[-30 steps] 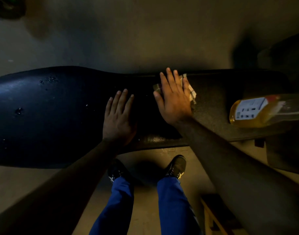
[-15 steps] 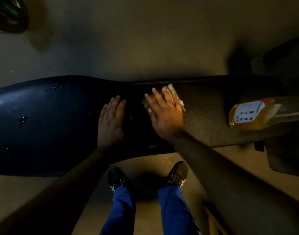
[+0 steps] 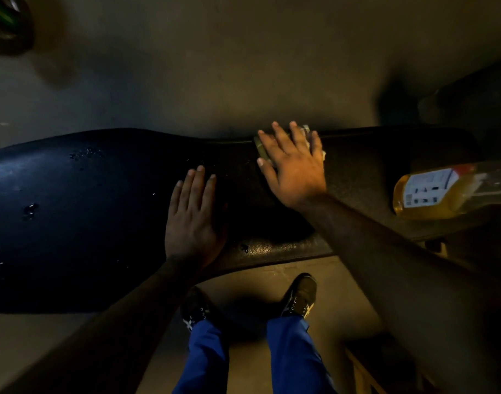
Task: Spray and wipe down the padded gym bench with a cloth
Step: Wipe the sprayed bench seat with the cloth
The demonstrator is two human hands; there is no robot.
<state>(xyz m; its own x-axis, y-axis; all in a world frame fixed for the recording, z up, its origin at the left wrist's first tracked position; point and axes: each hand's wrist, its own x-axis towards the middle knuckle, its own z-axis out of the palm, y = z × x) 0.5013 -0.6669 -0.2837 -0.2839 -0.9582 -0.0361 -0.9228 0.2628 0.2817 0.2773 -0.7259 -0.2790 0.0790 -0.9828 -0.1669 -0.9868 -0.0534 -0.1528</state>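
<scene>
The floor (image 3: 243, 66) is a bare, dull surface on the far side of the table and below it.

The table (image 3: 87, 223), a black padded gym bench, runs from side to side across the head view. Its wide end is the left portion, and water droplets (image 3: 30, 210) lie scattered on that end. Its narrow end is the right portion.

The person's legs in blue trousers (image 3: 289, 356) stand on the near side of the table, with dark shoes (image 3: 300, 294) on the floor just beneath the table's near edge.

The spray bottle (image 3: 431, 191) lies on its side on the narrow end of the table. It holds yellow liquid and carries a white label.

The left hand (image 3: 192, 220) lies flat on the table where the wide end narrows. Its fingers are straight and together, and it grasps nothing.

The right hand (image 3: 295, 166) lies flat near the far edge of the table, fingers spread and straight, pressing down on the cloth.

The cloth (image 3: 306, 130) is a pale wad, mostly covered by the right hand. It shows only at the fingertips, at the table's far edge.
</scene>
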